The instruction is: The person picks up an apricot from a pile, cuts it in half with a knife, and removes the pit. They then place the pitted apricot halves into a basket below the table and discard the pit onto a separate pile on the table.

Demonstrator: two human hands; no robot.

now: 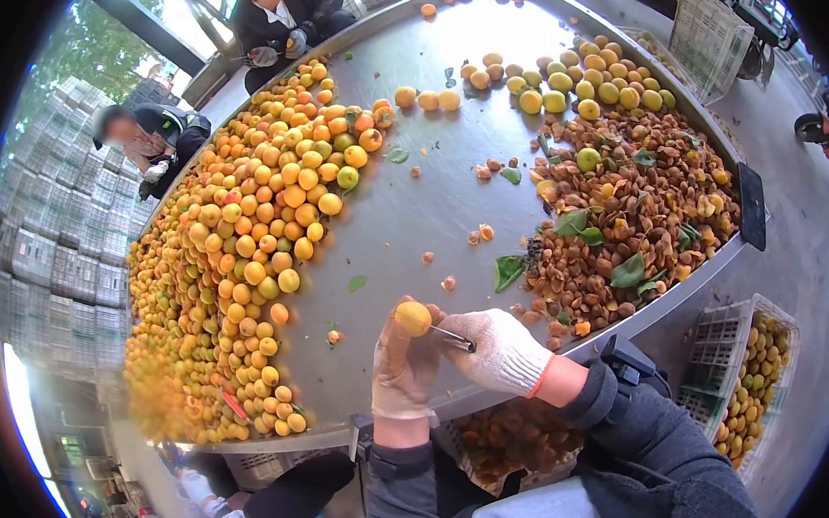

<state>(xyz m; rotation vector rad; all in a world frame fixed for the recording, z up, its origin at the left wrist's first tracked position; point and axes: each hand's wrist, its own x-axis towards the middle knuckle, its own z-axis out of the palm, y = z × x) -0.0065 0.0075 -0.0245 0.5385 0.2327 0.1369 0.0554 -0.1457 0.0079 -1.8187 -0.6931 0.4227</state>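
"Head view: which way does the thin tool point?"

"Toward the round yellow fruit in the left hand. Its long axis slants from the right hand's fingers leftward and slightly away from the wearer."

"And the hands?"

"Both gloved. The left hand grasps the fruit up at its fingertips; the right hand is closed around the tool, just beside the left. Both are over the near edge of the metal table."

"The fruit's long axis?"

"Can't tell; it looks nearly round."

"What lies about them?"

"A heap of orange and yellow fruit to the left of the left hand, and a brown pile with leaves beyond the right hand, toward the right. A crate of fruit stands right of the right hand, below table level."

"What's hard to make out?"

"Whether the tool's tip touches or enters the fruit. The right hand hides part of the tool, and the left fingers behind the fruit are covered. The heap's near left part is blurred, and the sleeves partly cover the brown pieces below the hands."
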